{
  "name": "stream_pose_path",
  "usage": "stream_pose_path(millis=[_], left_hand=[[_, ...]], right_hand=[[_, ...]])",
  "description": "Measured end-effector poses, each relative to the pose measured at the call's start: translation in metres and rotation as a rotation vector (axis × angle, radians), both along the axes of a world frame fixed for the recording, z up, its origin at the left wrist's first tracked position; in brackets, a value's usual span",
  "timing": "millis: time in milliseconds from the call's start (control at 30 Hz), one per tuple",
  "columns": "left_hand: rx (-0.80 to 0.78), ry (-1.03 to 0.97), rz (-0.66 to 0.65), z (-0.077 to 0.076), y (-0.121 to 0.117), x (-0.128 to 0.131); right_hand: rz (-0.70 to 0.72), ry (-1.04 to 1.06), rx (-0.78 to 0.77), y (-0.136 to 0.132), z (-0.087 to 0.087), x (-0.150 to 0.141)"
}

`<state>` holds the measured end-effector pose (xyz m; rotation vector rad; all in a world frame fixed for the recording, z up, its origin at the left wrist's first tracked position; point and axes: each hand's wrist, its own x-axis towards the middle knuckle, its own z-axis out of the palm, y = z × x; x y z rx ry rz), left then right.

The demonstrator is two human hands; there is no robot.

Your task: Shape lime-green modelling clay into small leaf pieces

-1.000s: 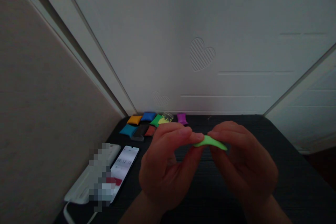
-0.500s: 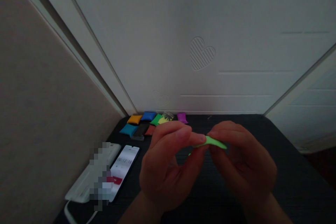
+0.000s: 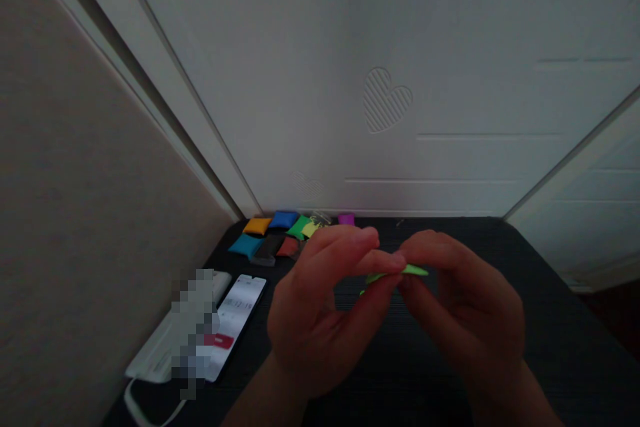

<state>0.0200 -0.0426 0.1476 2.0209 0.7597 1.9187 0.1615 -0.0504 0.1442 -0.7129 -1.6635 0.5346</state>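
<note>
A thin, flattened piece of light green modelling clay (image 3: pixel 416 271) is held above the dark table, between the fingertips of both hands. My left hand (image 3: pixel 330 307) pinches it between thumb and index finger, which cover its middle. From the other side, my right hand (image 3: pixel 465 307) grips it with thumb and fingertips. The clay's pointed end sticks out inside the curl of my right hand, and its other edge shows beneath my left index finger. A tiny light green bit (image 3: pixel 362 293) appears just left of my left thumb; whether it joins the clay I cannot tell.
Several small coloured packets, among them an orange one (image 3: pixel 257 226), a teal one (image 3: pixel 246 245) and a purple one (image 3: pixel 346 219), lie along the table's back left. A phone (image 3: pixel 243 307) showing a timer lies beside a white power strip (image 3: pixel 150 360) with a cable. A white panel (image 3: pixel 320 80) rises behind the table (image 3: pixel 550 320).
My left index finger has slid right over the clay, covering more of it. The clay looks flatter and more level. The small green bit has come into view by my left thumb.
</note>
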Motion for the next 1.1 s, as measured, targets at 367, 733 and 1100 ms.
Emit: stream_pose_path(millis=[367, 733, 1100], left_hand=[[-0.008, -0.088, -0.106, -0.0033, 0.0034, 0.0017], [-0.119, -0.157, -0.097, -0.0046, 0.0018, 0.0069], [-0.054, -0.137, -0.036, -0.0044, 0.0033, 0.0054]], right_hand=[[0.018, -0.048, -0.051, 0.0009, 0.0006, 0.0002], [-0.074, 0.127, -0.066, -0.0019, 0.0002, -0.0064], [-0.045, 0.163, -0.042, -0.003, -0.0016, -0.0056]])
